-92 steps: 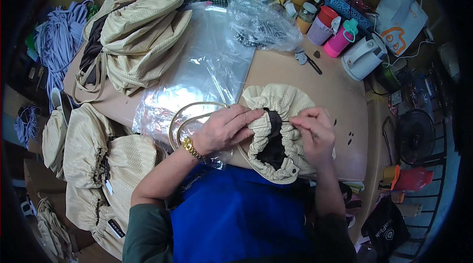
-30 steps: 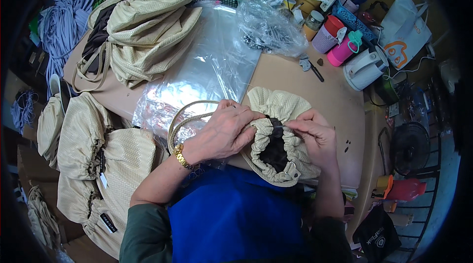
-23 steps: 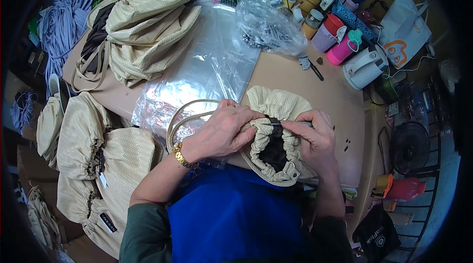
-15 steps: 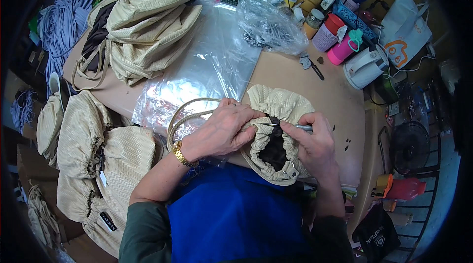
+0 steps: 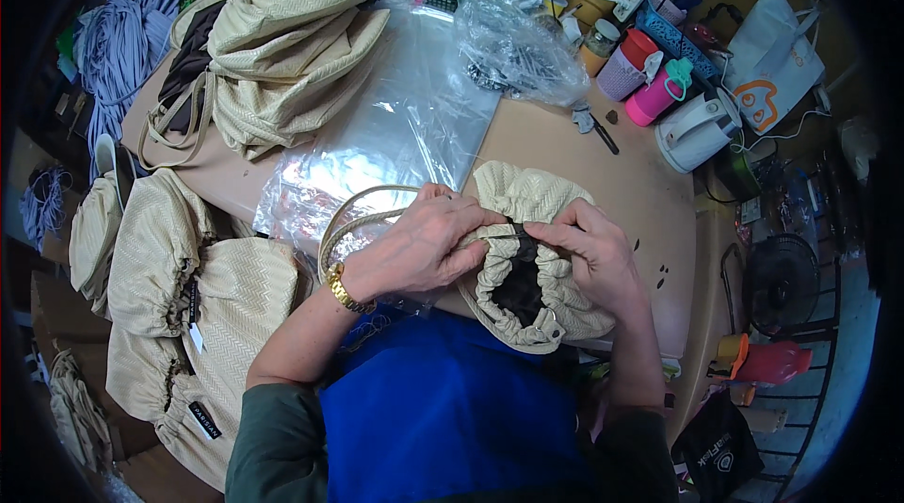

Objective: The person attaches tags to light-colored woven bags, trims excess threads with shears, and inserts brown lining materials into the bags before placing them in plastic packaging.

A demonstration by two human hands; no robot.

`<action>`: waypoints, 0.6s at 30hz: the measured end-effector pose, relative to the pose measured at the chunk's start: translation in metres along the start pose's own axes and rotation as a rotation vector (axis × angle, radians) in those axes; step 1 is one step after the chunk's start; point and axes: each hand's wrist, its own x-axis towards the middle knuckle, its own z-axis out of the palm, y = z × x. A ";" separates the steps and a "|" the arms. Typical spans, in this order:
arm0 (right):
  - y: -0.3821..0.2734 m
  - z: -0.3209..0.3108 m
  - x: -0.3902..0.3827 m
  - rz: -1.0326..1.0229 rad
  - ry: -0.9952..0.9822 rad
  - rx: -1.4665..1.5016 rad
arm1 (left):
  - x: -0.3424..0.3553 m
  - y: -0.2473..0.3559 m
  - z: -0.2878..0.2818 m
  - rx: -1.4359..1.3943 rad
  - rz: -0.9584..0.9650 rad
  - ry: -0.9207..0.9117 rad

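A cream woven drawstring-style handbag [image 5: 537,187] with a gathered rim and dark lining lies on the table right in front of me. My left hand [image 5: 438,237], with a gold watch on its wrist, pinches the rim's left side. Opposite it, the thumb and fingers of my right hand [image 5: 593,244] are closed on the rim beside a small dark label strip [image 5: 520,241]. A thin dark line crosses the rim between both hands; whether it is a tool tip or thread I cannot tell. The bag's thin strap [image 5: 353,204] loops out behind my left hand.
More cream bags [image 5: 240,282] are piled at the left, others [image 5: 282,60] at the far left. Clear plastic sheets [image 5: 405,98] cover the table's middle. A dark-handled tool [image 5: 605,137], a pink bottle [image 5: 650,103] and a white kettle-like appliance [image 5: 695,134] stand or lie at the right.
The slim grey-handled tool that showed in my right hand is out of sight. My right fingers have shifted slightly left and now pinch the rim by the label; my left hand stays put.
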 end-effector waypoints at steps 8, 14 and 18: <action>-0.002 0.001 -0.003 0.002 0.085 0.100 | 0.000 -0.002 0.001 0.023 0.007 0.015; -0.023 -0.005 -0.001 -0.172 0.086 -0.366 | 0.003 0.000 0.001 0.050 0.013 0.026; -0.060 -0.003 -0.004 -0.149 0.037 -0.623 | 0.005 0.000 0.002 0.099 0.047 0.018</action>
